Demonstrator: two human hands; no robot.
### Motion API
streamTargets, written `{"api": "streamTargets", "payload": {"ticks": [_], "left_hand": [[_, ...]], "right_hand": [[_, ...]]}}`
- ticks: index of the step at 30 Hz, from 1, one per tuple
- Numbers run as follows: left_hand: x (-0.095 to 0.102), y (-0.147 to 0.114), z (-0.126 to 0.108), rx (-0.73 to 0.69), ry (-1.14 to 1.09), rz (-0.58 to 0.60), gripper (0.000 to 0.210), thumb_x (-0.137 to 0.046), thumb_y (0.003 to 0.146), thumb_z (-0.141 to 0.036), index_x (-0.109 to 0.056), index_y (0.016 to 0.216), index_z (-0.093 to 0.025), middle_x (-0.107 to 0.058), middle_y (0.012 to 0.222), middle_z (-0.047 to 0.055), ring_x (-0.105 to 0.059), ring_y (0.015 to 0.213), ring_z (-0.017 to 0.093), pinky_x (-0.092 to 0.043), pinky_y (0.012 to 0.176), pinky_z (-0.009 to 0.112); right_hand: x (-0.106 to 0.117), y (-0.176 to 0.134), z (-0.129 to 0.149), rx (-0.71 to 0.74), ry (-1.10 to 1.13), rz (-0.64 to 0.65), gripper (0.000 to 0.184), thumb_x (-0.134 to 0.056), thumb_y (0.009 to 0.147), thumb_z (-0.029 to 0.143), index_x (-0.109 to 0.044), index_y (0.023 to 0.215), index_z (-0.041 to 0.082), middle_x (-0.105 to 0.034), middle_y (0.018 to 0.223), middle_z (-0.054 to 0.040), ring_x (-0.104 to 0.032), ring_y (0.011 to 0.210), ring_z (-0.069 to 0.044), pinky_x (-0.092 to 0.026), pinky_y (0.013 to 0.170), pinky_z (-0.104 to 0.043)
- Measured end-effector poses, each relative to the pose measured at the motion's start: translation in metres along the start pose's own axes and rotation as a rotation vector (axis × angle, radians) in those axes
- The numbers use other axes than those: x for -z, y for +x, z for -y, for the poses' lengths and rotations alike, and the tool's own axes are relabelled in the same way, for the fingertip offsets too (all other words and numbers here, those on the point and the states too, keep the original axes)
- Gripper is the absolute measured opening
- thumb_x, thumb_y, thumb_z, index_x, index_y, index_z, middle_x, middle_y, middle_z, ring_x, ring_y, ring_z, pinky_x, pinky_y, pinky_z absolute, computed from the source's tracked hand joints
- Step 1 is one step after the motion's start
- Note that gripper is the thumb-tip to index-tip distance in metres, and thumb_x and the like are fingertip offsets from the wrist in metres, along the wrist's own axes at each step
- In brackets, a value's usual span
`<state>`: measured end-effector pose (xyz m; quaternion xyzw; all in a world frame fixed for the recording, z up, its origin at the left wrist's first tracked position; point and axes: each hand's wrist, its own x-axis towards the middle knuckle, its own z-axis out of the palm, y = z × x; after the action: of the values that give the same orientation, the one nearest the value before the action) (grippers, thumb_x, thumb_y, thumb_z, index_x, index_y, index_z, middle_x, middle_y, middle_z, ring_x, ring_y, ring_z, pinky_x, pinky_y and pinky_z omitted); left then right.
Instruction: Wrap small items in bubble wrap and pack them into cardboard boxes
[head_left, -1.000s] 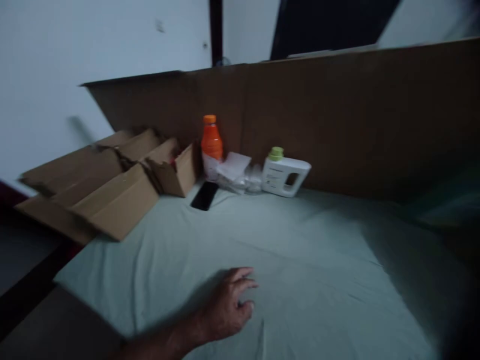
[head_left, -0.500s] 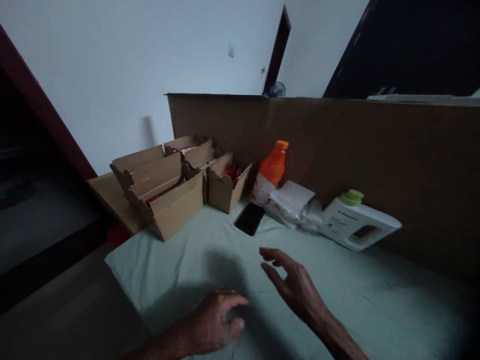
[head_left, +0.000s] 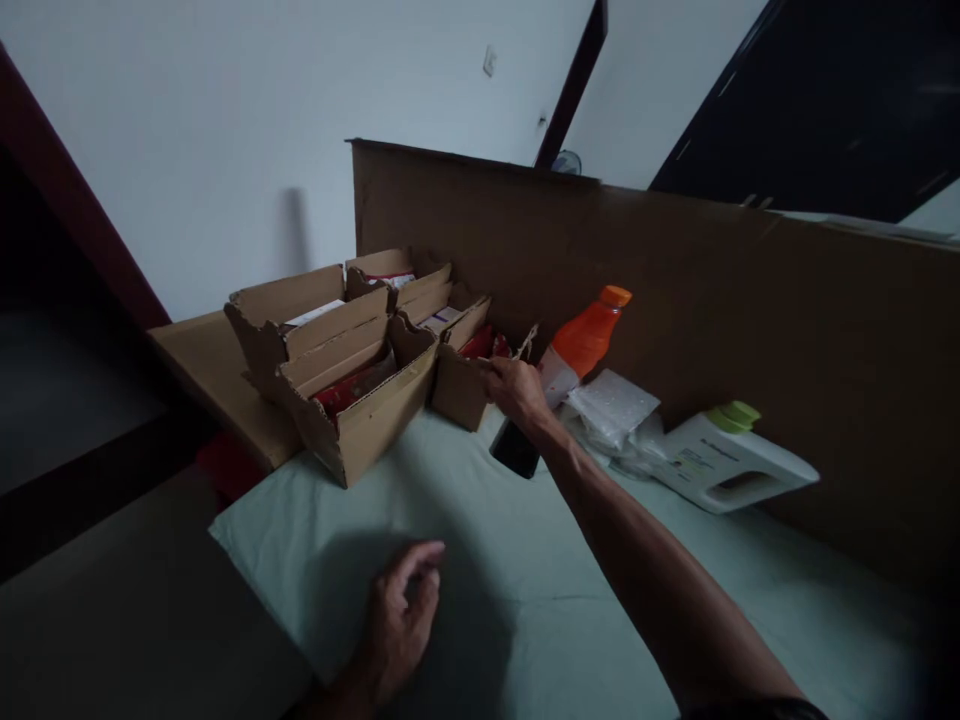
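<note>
My right hand (head_left: 517,392) reaches across to the small cardboard box (head_left: 459,388) at the right end of the box group. Its fingers are bent at that box's front rim and appear to grip it; the fingertips are partly hidden. Inside this box lie red packets (head_left: 480,343). Below the wrist, a black phone (head_left: 514,450) is partly covered by the arm. My left hand (head_left: 401,610) hovers low over the cloth, loosely curled, thumb and fingers apart, with nothing in it.
More open cardboard boxes (head_left: 390,410) stand at the left, with packets inside. An orange-capped bottle (head_left: 585,340), clear plastic packets (head_left: 615,405) and a white jug (head_left: 720,460) with a green cap line the cardboard wall (head_left: 712,280). Pale green cloth (head_left: 585,640) covers the table.
My right hand has moved forward and left, from above the cloth to the small box's rim. My left hand has drawn back slightly to the left. The view has tilted.
</note>
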<state>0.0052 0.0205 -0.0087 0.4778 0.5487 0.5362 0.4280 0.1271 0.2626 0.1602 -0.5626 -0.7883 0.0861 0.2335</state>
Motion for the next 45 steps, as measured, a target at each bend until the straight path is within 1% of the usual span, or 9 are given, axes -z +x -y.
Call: {"api": "streamTargets", "payload": {"ticks": [4, 10, 13, 17, 21, 24, 27, 38, 45], "left_hand": [[0.004, 0.004, 0.006, 0.024, -0.194, -0.315, 0.049, -0.058, 0.090, -0.045, -0.056, 0.131, -0.018, -0.061, 0.135, 0.017, -0.064, 0.115, 0.026, -0.054, 0.095, 0.039], [0.011, 0.005, 0.001, 0.057, -0.320, -0.384, 0.063, -0.063, 0.084, -0.036, -0.044, 0.142, -0.023, -0.046, 0.152, 0.014, -0.047, 0.140, 0.030, -0.042, 0.113, 0.044], [0.013, -0.004, -0.003, 0.053, -0.328, -0.310, 0.074, -0.063, 0.077, -0.026, -0.040, 0.147, -0.022, -0.042, 0.157, 0.012, -0.039, 0.146, 0.032, -0.036, 0.118, 0.045], [0.013, -0.021, -0.013, -0.019, -0.235, -0.118, 0.076, -0.060, 0.071, -0.023, -0.045, 0.145, -0.019, -0.052, 0.149, 0.009, -0.042, 0.144, 0.031, -0.034, 0.121, 0.042], [0.013, -0.033, -0.022, -0.046, -0.112, 0.003, 0.070, -0.066, 0.075, -0.032, -0.049, 0.142, -0.020, -0.059, 0.140, 0.008, -0.049, 0.138, 0.031, -0.042, 0.116, 0.041], [0.009, -0.037, -0.024, -0.003, -0.054, -0.043, 0.073, -0.070, 0.075, -0.042, -0.049, 0.141, -0.020, -0.059, 0.140, 0.009, -0.049, 0.137, 0.034, -0.044, 0.113, 0.042], [-0.001, -0.036, -0.025, 0.007, -0.038, -0.016, 0.071, -0.068, 0.080, -0.045, -0.047, 0.143, -0.021, -0.058, 0.141, 0.009, -0.049, 0.137, 0.034, -0.043, 0.113, 0.043], [-0.100, -0.001, -0.039, -0.119, -0.035, 0.249, 0.068, -0.069, 0.076, -0.032, -0.049, 0.139, -0.018, -0.058, 0.140, 0.013, -0.047, 0.138, 0.033, -0.035, 0.117, 0.044], [-0.097, 0.013, -0.013, -0.080, -0.079, 0.190, 0.060, -0.066, 0.083, -0.039, -0.048, 0.137, -0.019, -0.058, 0.137, 0.013, -0.050, 0.134, 0.033, -0.038, 0.113, 0.046]], "right_hand": [[0.009, -0.066, 0.011, 0.064, 0.051, 0.026, 0.028, -0.049, 0.089, 0.025, -0.062, 0.065, 0.021, -0.064, 0.058, -0.0004, -0.060, 0.058, -0.015, -0.040, 0.056, -0.023], [0.066, -0.199, -0.015, 0.015, 0.341, 0.137, 0.028, -0.053, 0.093, 0.042, -0.075, 0.091, 0.025, -0.073, 0.068, -0.0019, -0.069, 0.061, -0.019, -0.054, 0.055, -0.027], [0.098, -0.251, -0.052, -0.114, 0.346, 0.030, 0.029, -0.061, 0.089, 0.053, -0.076, 0.095, 0.028, -0.077, 0.081, -0.0062, -0.073, 0.071, -0.024, -0.061, 0.061, -0.034], [0.115, -0.310, -0.095, -0.324, 0.451, -0.218, 0.051, -0.069, 0.083, 0.057, -0.063, 0.128, 0.035, -0.076, 0.100, -0.0091, -0.075, 0.080, -0.029, -0.064, 0.070, -0.044], [0.094, -0.353, -0.104, -0.308, 0.476, -0.024, 0.050, -0.065, 0.087, 0.051, -0.062, 0.133, 0.032, -0.073, 0.118, -0.0116, -0.074, 0.095, -0.030, -0.064, 0.079, -0.045], [0.067, -0.366, -0.095, -0.189, 0.413, 0.139, 0.065, -0.065, 0.086, 0.047, -0.052, 0.147, 0.028, -0.064, 0.137, -0.0133, -0.069, 0.110, -0.033, -0.061, 0.089, -0.048], [0.053, -0.367, -0.092, -0.100, 0.382, 0.143, 0.071, -0.061, 0.088, 0.046, -0.043, 0.153, 0.026, -0.061, 0.141, -0.0136, -0.065, 0.119, -0.035, -0.055, 0.098, -0.051], [0.076, -0.372, -0.170, -0.427, 0.432, -0.099, 0.048, -0.060, 0.084, 0.061, -0.070, 0.107, 0.019, -0.073, 0.109, -0.0151, -0.069, 0.104, -0.035, -0.058, 0.089, -0.050], [0.097, -0.343, -0.211, -0.367, 0.438, -0.068, 0.044, -0.057, 0.087, 0.056, -0.074, 0.106, 0.019, -0.077, 0.097, -0.0100, -0.072, 0.090, -0.032, -0.061, 0.077, -0.041]]}}
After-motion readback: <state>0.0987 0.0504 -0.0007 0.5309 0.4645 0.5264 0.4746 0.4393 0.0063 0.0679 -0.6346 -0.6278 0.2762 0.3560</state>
